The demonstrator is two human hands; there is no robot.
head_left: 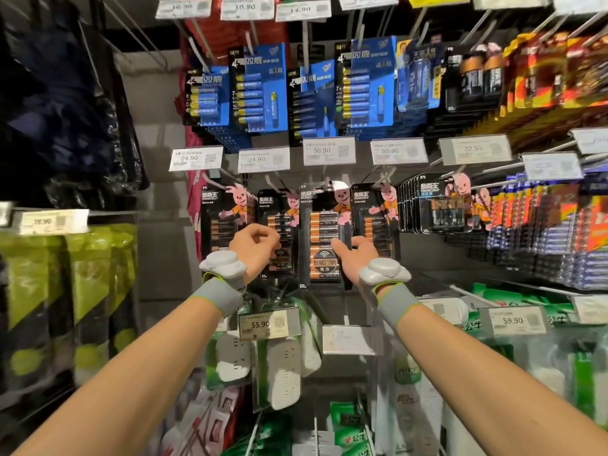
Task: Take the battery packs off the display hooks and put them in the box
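**Inspector:** Location of the item in hand?

**Assessor:** The battery pack [323, 238] hangs in the middle row of the display, third from that row's left end, directly below a 36.90 price tag [328, 150]. It stands forward of the packs either side. Its top edge is level with the display hook [329, 185]. Whether the hook still passes through the card cannot be told.

**Inspector:** Axis and facing?

**Assessor:** The long axis is vertical, with the header card uppermost and the printed front towards the person. The hook projects out towards the person. In my judgement, removal calls for a straight draw along the hook towards the body, with the pack kept upright so the card hole does not snag.

**Inspector:** Hands?

**Assessor:** The right hand [357, 255] is the nearer and is in contact. It grips the pack at its lower right edge, thumb on the front and fingers wrapped behind. The left hand [255, 245] sits just to the left, in front of the neighbouring pack [279, 222], with its fingers curled. Whether it pinches that pack or holds nothing cannot be determined.

**Inspector:** The box?

**Assessor:** Not in view, so its direction from the hands cannot be recorded.
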